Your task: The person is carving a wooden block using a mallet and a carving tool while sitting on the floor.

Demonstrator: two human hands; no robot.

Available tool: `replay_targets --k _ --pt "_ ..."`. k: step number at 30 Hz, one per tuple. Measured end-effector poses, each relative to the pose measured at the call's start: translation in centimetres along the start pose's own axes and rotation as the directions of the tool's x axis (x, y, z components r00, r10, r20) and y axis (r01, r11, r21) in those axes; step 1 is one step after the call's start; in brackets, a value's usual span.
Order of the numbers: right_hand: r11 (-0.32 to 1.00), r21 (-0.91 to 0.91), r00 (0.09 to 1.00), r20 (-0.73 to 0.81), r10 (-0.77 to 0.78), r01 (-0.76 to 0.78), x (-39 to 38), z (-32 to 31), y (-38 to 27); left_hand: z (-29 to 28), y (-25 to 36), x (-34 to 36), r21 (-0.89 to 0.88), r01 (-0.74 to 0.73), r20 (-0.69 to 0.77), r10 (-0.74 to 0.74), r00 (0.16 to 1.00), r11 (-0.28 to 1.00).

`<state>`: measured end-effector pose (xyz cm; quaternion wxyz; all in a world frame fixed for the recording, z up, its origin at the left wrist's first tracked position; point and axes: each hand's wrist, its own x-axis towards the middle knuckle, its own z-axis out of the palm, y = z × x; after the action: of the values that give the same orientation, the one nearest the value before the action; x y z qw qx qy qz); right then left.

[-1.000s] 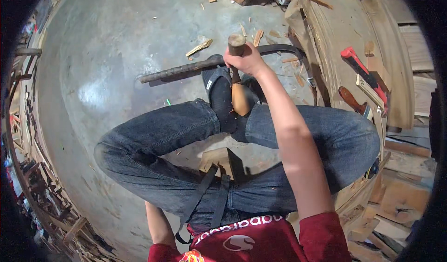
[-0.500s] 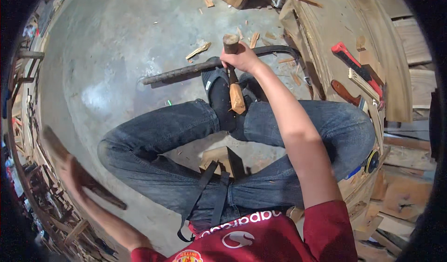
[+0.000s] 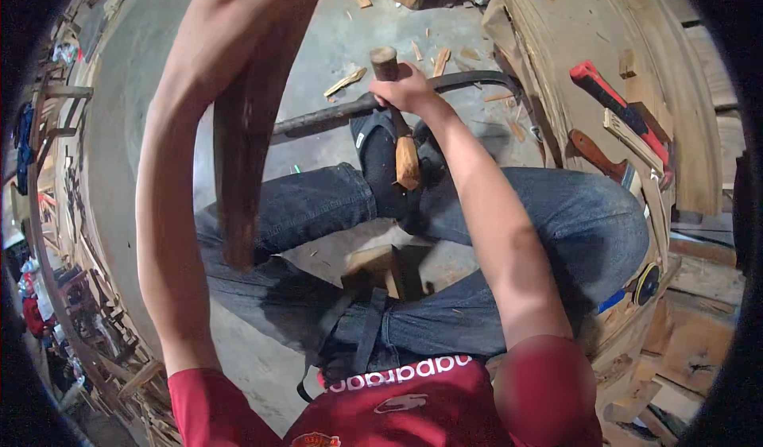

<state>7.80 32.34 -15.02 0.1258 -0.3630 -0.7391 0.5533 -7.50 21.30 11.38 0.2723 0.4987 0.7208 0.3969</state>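
My left hand (image 3: 234, 10) is raised close to the camera and grips a long dark wooden plank (image 3: 242, 145) that hangs down over my left thigh. My right hand (image 3: 409, 89) is stretched forward and holds a wooden-handled tool (image 3: 401, 141) by its upper part, the pale handle pointing back toward me above my crossed feet in dark socks (image 3: 381, 165). I sit with legs in blue jeans (image 3: 556, 224) folded on the concrete floor (image 3: 151, 97). A long dark metal bar (image 3: 334, 113) lies on the floor just beyond my feet.
Curved wooden boards (image 3: 572, 42) are stacked at the right, with a red-handled tool (image 3: 612, 101) and a brown-handled tool (image 3: 600, 154) on them. Wood chips (image 3: 346, 81) lie scattered ahead. A small wooden block (image 3: 381, 268) sits between my legs. Wooden frames and clutter (image 3: 63, 232) line the left.
My left arm has swung up from low at my left side and now holds the dark plank high in front of the camera. My right hand stays on the tool.
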Motion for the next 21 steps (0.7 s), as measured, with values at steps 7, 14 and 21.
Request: replay_targets --k 7,14,21 --pt "0.993 -0.1 0.997 0.046 0.064 -0.059 1.0 -0.2 0.9 4.8 -3.3 0.3 0.339 0.065 0.183 -0.133 0.974 0.938" --pt "1.0 0.015 1.0 0.02 -0.005 0.005 -0.7 1.0 1.5 4.2 -2.2 -3.6 0.441 -0.033 0.221 -0.073 0.973 0.897" --pt "0.979 -0.119 0.972 -0.15 -0.181 0.164 -3.9 1.8 2.2 1.9 -1.9 -7.8 0.199 -0.167 0.015 0.167 0.986 0.966"
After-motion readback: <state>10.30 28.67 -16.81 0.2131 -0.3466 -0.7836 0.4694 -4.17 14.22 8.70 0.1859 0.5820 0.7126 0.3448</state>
